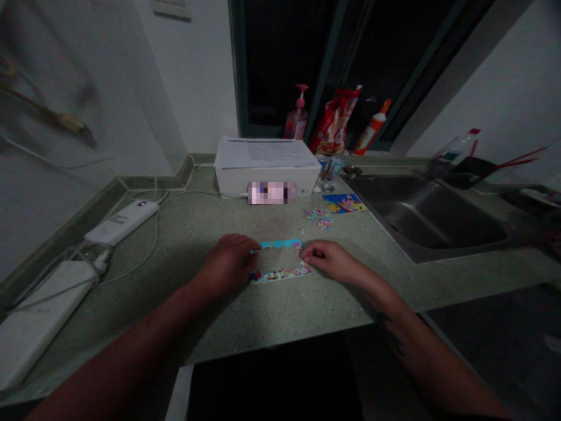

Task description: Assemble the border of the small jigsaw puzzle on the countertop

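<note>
A partly assembled jigsaw puzzle (pixel 280 244) lies flat on the counter, its border strips framing a bare middle. The top strip is light blue; the bottom one is multicoloured. My left hand (pixel 228 260) is curled over the left side, fingers and thumb against the border and covering part of it. At the right side, my right hand (pixel 328 259) pinches with thumb and fingertips at a small puzzle piece, mostly hidden by the fingers. Beyond that hand lies a loose heap of small puzzle pieces (pixel 319 219), with a few strays nearer the puzzle.
A colourful picture card (pixel 345 203) lies beside the metal sink (pixel 421 216). Behind stands a white box (pixel 267 169) with paper on top and a phone (pixel 272 193) leaning on it. Cables, a white power bank (pixel 125 222) and a power strip (pixel 48 316) occupy the left.
</note>
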`<state>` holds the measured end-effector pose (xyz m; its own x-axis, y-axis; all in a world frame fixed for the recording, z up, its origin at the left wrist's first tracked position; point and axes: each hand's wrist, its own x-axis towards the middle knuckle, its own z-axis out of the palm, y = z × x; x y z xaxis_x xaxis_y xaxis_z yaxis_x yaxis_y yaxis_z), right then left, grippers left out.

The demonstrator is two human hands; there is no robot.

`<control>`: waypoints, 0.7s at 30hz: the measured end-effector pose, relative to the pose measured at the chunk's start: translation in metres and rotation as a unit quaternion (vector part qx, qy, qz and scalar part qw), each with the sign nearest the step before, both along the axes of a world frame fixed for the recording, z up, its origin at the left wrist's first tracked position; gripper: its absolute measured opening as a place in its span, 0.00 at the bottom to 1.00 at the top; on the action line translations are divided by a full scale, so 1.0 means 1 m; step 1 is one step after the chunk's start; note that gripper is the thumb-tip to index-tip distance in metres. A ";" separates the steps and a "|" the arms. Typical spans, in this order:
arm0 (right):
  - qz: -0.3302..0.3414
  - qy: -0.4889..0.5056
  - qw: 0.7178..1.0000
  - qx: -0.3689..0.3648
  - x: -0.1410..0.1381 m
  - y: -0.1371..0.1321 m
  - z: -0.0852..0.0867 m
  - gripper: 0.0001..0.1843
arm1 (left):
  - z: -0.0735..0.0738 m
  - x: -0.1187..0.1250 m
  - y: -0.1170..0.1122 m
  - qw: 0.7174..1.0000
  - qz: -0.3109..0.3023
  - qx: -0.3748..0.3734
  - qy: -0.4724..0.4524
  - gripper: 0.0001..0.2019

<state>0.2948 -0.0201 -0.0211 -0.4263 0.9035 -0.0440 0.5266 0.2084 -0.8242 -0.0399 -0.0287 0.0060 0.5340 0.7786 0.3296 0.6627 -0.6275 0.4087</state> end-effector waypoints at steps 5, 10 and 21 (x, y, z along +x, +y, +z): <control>-0.004 -0.009 1.000 -0.003 -0.003 -0.003 0.004 0.04 | -0.002 0.000 0.001 1.000 -0.002 0.009 0.000 0.10; -0.017 -0.017 1.000 0.017 -0.005 -0.006 0.003 0.03 | -0.001 0.000 0.000 1.000 -0.001 0.009 0.002 0.11; -0.019 -0.057 0.994 0.086 -0.001 0.013 0.016 0.05 | 0.001 0.001 -0.001 1.000 -0.005 0.008 -0.006 0.11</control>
